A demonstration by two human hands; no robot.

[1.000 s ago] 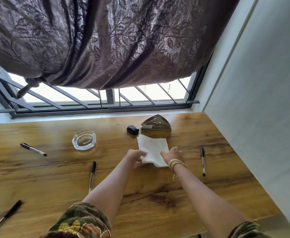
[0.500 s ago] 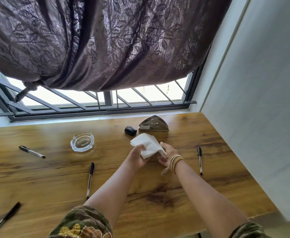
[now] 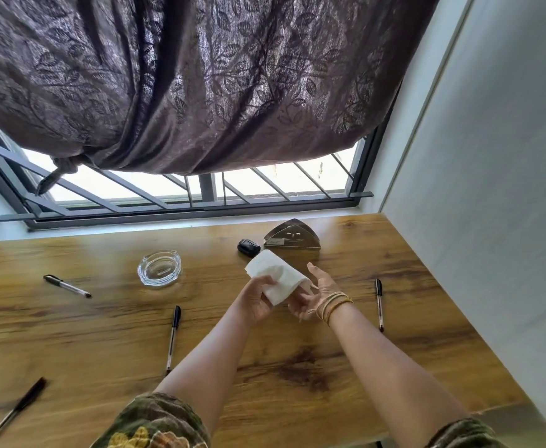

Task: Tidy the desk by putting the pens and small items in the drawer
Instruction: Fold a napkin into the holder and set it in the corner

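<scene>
A wooden counter [image 3: 71,331] fills the lower frame; at centre the left hand [image 3: 254,299] is clamped on a white napkin [image 3: 274,279], the right hand [image 3: 313,294] spread open beside it. Four pens lie scattered: far left [image 3: 67,286], lower left [image 3: 13,412], centre [image 3: 172,338], right [image 3: 379,303].

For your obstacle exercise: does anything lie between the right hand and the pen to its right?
Nothing visible. Bare desk separates the right hand from the pen. The left hand holds a white tissue, away from that path.
</scene>
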